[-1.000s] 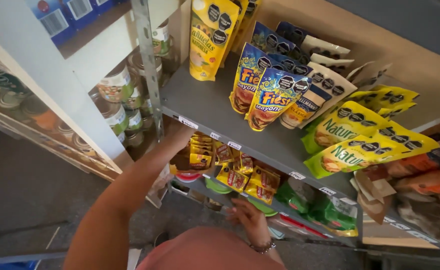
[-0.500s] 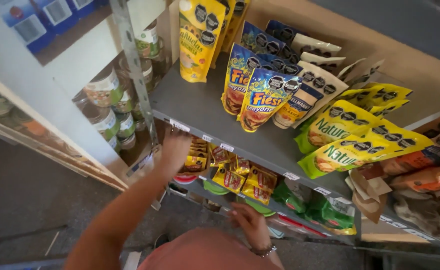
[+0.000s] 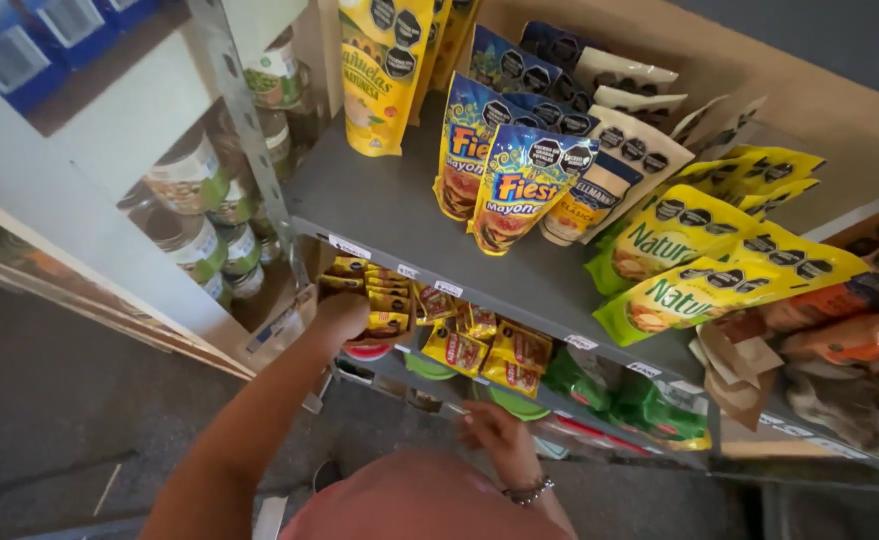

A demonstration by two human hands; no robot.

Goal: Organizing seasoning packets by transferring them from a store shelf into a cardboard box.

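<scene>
Head view: left hand reaches into the lower shelf, fingers closed on yellow sachets.
Sachets sit in a row at the shelf's left end, under the grey upper shelf. They look light, soft and slick, probably best pinched by the top edge. Right hand hovers by the shelf front, fingers loosely curled, holding nothing I can make out.

A shop aisle. Grey metal shelf with price tags along its edge. Rows of identical sauce pouches and jars.
</scene>
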